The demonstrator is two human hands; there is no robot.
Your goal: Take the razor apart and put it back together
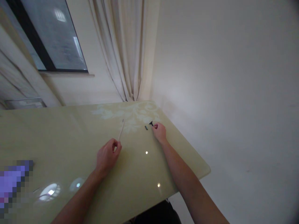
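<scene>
My left hand (pixel 108 155) is closed in a pinch over the pale table. From its fingertips a thin whitish stick (pixel 121 131) points away from me, with a small darker tip at the far end. Further right, my right hand (pixel 160 132) is closed around the lower part of a small black T-shaped razor (pixel 151 123), its head facing away from me. Just left of that hand, a small dark oblong piece (pixel 146 127) lies on the tabletop, apart from the fingers.
The glossy table (pixel 130 174) has a floral pattern at its far corner and a rounded right edge beside the white wall (pixel 224 93). Curtains (pixel 130 46) and a window (pixel 56 37) are behind it. A pixelated purple patch (pixel 14 180) covers something at left.
</scene>
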